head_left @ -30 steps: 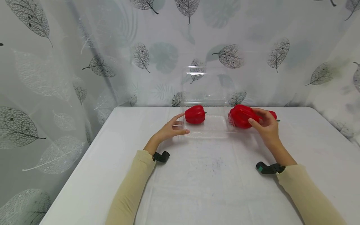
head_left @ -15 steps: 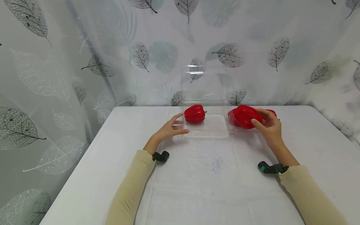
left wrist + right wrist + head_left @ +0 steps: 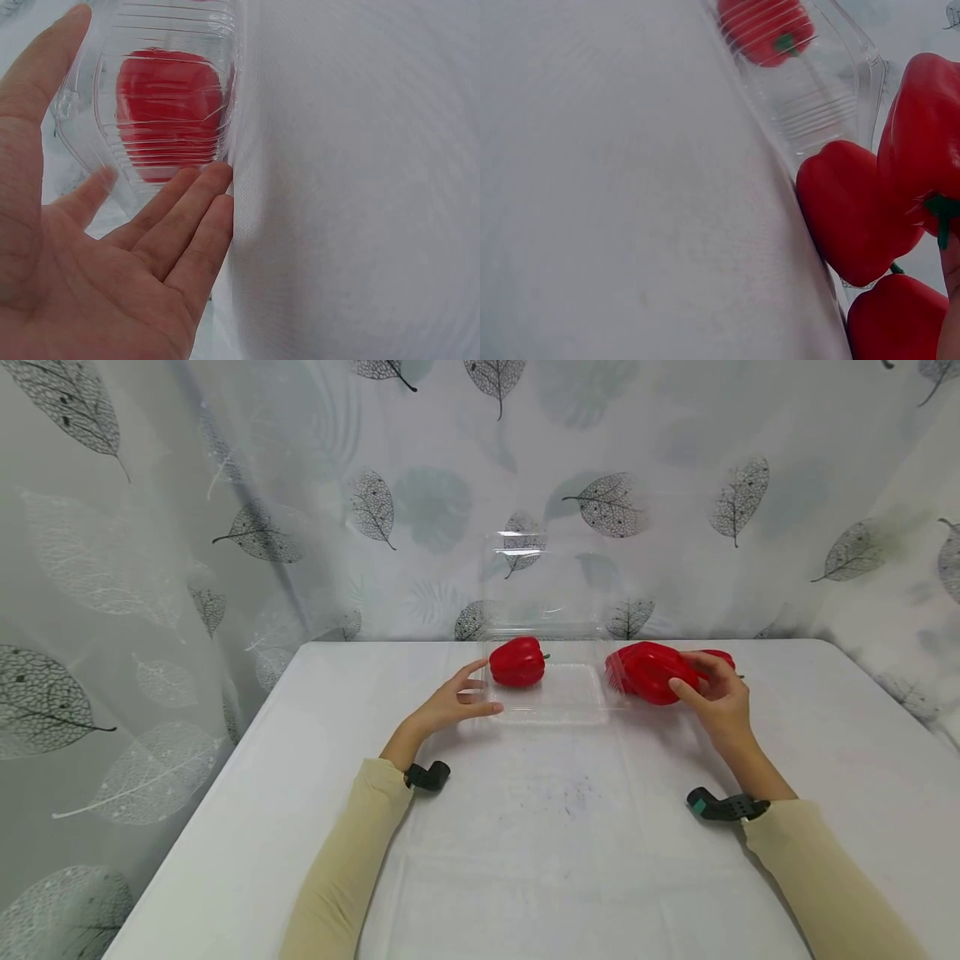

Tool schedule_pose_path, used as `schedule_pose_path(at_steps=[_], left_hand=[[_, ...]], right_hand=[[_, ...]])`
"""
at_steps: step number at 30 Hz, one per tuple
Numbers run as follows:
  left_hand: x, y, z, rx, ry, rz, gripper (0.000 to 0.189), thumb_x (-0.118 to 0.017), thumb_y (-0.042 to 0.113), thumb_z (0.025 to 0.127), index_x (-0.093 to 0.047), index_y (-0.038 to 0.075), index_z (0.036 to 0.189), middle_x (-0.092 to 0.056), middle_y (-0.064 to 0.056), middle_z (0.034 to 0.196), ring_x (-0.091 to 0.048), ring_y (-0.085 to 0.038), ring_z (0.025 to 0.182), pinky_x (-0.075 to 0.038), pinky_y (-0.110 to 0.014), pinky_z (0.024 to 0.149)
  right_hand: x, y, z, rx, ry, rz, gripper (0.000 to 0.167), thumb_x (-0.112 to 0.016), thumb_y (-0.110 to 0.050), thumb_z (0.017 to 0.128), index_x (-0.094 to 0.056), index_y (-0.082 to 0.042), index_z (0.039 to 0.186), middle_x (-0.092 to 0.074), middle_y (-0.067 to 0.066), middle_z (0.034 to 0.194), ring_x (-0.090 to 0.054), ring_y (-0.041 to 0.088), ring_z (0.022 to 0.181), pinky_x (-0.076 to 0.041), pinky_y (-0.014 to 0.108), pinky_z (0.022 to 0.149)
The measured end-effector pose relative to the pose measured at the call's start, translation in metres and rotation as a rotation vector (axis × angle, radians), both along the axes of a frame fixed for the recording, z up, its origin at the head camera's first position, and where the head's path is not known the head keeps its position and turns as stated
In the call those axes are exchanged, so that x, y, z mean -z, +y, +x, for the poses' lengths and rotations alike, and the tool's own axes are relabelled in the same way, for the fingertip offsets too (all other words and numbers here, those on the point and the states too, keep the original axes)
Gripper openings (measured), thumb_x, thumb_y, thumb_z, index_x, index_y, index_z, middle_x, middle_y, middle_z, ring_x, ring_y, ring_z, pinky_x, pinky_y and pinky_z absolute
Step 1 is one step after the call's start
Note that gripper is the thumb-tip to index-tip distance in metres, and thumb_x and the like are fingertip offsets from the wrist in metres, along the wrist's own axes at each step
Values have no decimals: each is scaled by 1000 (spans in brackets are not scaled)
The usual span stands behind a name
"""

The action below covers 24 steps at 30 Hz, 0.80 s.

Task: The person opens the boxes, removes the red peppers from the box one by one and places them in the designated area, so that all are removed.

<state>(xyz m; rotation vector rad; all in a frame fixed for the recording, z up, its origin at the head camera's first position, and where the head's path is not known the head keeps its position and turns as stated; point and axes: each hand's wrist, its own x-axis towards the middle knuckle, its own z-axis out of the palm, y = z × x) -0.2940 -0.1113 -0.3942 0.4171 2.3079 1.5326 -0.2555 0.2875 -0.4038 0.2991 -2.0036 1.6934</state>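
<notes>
The held pepper (image 3: 922, 135), red with a green stem, was just above a second pepper (image 3: 847, 217) near the right end of a clear plastic container (image 3: 573, 697). It overlapped that pepper in both the head and right wrist views, so whether the two touched could not be told. The right hand (image 3: 716, 702) had it at the stem end, its grip narrowed to the pepper between thumb and fingers; most of the hand lay outside the right wrist view. A third pepper (image 3: 898, 322) lay close by, partly hidden behind that hand in the head view.

Inside the container, toward its left end, lay a boxed pepper (image 3: 517, 662), stem pointing right. The left hand (image 3: 450, 703) was at that end, its grip spread wide, thumb and fingers apart, with extended fingertips (image 3: 217, 174) against the clear wall. The lid (image 3: 551, 589) stood raised at the back.

All this was toward the far edge of a white surface (image 3: 525, 860). Beige sleeves (image 3: 341, 860) and black wrist cameras (image 3: 430, 777) covered parts of both arms, and a leaf-printed curtain (image 3: 285, 460) hung behind.
</notes>
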Motion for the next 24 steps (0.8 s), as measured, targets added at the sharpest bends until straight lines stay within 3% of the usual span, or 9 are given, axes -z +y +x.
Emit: schedule_pose_path(at_steps=[7, 14, 24], left_hand=[[2, 0, -2, -3, 12, -3, 86, -75, 30, 86, -23, 36, 154, -41, -10, 149, -48, -31, 132, -40, -53, 105], [4, 0, -2, -12, 6, -20, 86, -76, 32, 85, -24, 37, 153, -42, -9, 148, -48, -29, 131, -41, -52, 105], [2, 0, 0, -17, 6, -18, 86, -76, 32, 85, -24, 37, 153, -42, -9, 148, -48, -29, 131, -41, -52, 105]], right_hand=[[3, 4, -1, 0, 23, 3, 46, -68, 3, 87, -57, -5, 132, -57, 3, 128, -53, 10, 114, -47, 9, 86], [6, 7, 1, 40, 36, 33, 47, -67, 4, 88, -53, 3, 132, -59, 0, 125, -54, 9, 112, -47, 9, 86], [5, 10, 3, 32, 47, 50, 46, -67, 2, 88, -52, 6, 132, -58, -1, 124, -54, 12, 112, -47, 9, 86]])
